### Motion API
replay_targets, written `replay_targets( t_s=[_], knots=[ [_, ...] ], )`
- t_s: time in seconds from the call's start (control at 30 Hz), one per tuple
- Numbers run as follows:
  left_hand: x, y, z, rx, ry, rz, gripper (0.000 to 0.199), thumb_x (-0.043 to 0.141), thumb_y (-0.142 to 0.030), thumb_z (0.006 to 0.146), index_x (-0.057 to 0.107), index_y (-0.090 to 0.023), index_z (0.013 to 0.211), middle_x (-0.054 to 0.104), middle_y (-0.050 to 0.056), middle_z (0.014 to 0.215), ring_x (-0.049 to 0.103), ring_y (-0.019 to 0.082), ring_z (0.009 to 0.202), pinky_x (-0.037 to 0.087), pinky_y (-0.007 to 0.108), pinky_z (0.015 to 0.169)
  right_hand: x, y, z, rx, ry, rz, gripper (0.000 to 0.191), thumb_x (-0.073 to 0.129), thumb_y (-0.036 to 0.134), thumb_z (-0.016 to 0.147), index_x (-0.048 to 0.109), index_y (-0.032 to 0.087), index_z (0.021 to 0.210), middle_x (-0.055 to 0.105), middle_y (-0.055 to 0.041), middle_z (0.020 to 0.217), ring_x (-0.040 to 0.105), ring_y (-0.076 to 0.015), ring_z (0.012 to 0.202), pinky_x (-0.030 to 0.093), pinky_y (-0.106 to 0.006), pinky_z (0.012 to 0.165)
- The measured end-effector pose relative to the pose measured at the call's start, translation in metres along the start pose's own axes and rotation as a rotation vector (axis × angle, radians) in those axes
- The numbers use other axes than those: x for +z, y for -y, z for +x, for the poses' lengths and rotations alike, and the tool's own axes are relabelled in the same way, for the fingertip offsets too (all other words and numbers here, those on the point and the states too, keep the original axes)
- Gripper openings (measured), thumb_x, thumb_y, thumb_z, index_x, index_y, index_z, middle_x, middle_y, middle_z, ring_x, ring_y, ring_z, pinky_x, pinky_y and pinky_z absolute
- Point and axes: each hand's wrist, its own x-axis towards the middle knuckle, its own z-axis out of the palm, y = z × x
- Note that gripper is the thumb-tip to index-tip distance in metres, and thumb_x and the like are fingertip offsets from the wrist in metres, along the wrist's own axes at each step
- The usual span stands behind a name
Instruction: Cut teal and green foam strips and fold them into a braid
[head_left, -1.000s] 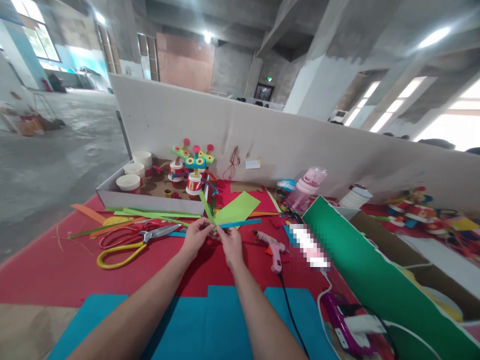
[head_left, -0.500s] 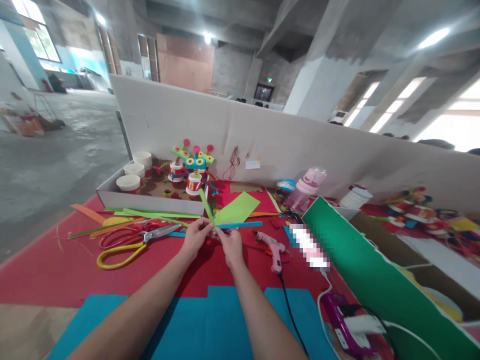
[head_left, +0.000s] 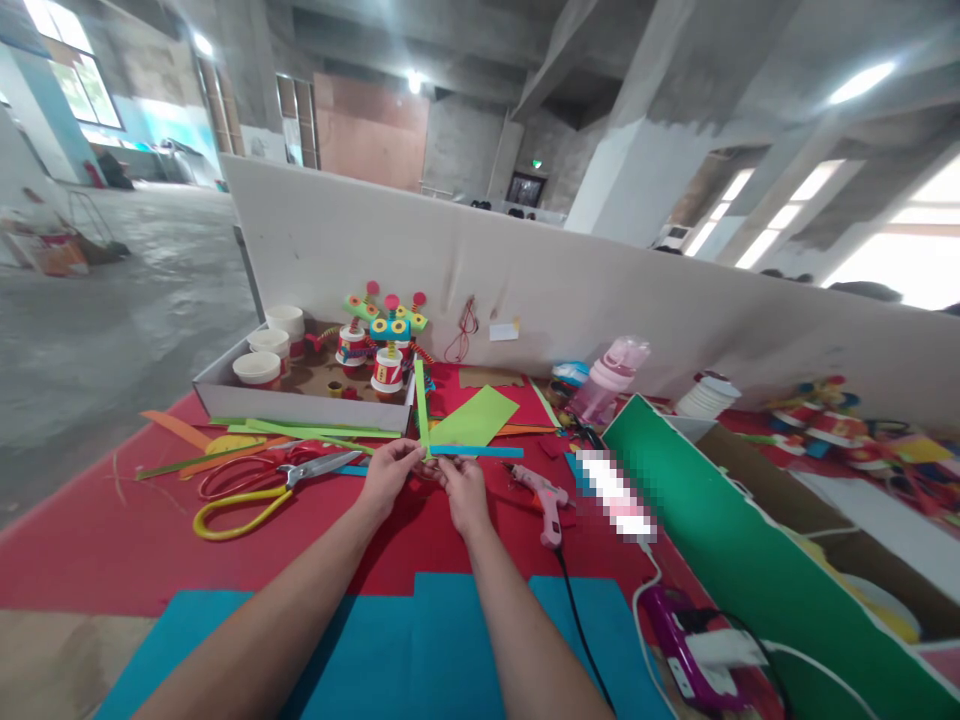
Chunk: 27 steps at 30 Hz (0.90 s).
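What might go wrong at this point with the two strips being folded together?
The green strip and blue strip are pinched only at their crossing by the left hand and right hand, so the fold may slip. The glue gun lies close to the right hand, its cord beside that forearm; a snag seems possible.

Green paper strip (head_left: 421,405) upright; blue paper strip (head_left: 480,451) crosses it horizontally.
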Motion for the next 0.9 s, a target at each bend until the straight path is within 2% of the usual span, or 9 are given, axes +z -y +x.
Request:
replay_targets(
  t_s=[0.23,0.37,0.53,0.63,0.7,0.83,0.9],
  knots=[
    [-0.0006,0.0037,0.0013,-0.007,-0.008,-0.007,0.024,0.074,-0.036,0.063,0.065,-0.014,0.068,0.063,0.001,0.06,0.054,0.012,0.055,0.044,0.023,0.055,-0.0002,-0.0055,-0.0001,0.049,0.035,0.016,0.029,0.075,0.038,0.065,0.061,0.019,0.083,0.063,0.0026,0.066,0.062,-0.0128,0.06,0.055,-0.029,0.066],
    [0.0011,0.0038,-0.0005,-0.026,-0.041,-0.017,0.02,0.075,-0.03,0.059,0.065,-0.014,0.067,0.063,0.0,0.059,0.055,0.011,0.055,0.043,0.022,0.054,0.0013,-0.0034,-0.0026,0.066,0.026,0.009,0.03,0.075,0.038,0.065,0.059,0.02,0.082,0.061,0.0046,0.062,0.06,-0.0117,0.057,0.055,-0.028,0.063],
    [0.0031,0.0022,-0.0035,-0.031,-0.062,-0.039,0.021,0.077,-0.029,0.057,0.065,-0.014,0.067,0.064,0.001,0.062,0.057,0.012,0.056,0.044,0.022,0.053,0.0005,-0.0004,-0.0035,0.095,0.023,0.006,0.031,0.076,0.035,0.064,0.058,0.019,0.084,0.065,0.0036,0.066,0.062,-0.0125,0.058,0.055,-0.028,0.062],
    [0.004,0.0017,-0.0044,-0.024,-0.033,-0.029,0.022,0.077,-0.031,0.059,0.067,-0.014,0.069,0.066,0.002,0.063,0.058,0.013,0.055,0.046,0.023,0.053,-0.0009,-0.0011,-0.0024,0.092,0.002,-0.011,0.031,0.076,0.034,0.063,0.059,0.018,0.085,0.067,0.002,0.07,0.064,-0.0133,0.061,0.055,-0.029,0.065],
    [0.0046,0.001,-0.0046,-0.038,-0.009,-0.043,0.023,0.077,-0.032,0.059,0.069,-0.014,0.07,0.068,0.003,0.065,0.06,0.015,0.056,0.048,0.026,0.055,-0.0019,-0.002,-0.0012,0.08,-0.016,-0.017,0.031,0.076,0.034,0.063,0.06,0.017,0.083,0.067,0.0014,0.072,0.064,-0.0134,0.06,0.055,-0.03,0.067],
    [0.005,0.0004,-0.0038,-0.062,-0.038,-0.018,0.023,0.077,-0.032,0.059,0.07,-0.014,0.072,0.071,0.005,0.069,0.065,0.019,0.064,0.052,0.03,0.064,-0.0031,-0.0044,0.0011,0.047,-0.072,-0.025,0.028,0.075,0.033,0.063,0.06,0.017,0.081,0.066,0.0023,0.066,0.064,-0.0137,0.06,0.055,-0.03,0.067],
    [0.0049,0.0007,-0.0032,-0.076,0.005,0.0,0.025,0.078,-0.033,0.059,0.071,-0.014,0.074,0.072,0.006,0.071,0.066,0.019,0.066,0.052,0.031,0.068,-0.0031,-0.0057,0.0017,0.027,-0.102,-0.026,0.027,0.074,0.033,0.064,0.06,0.017,0.081,0.066,0.0022,0.066,0.064,-0.0137,0.059,0.055,-0.03,0.066]
  ],
)
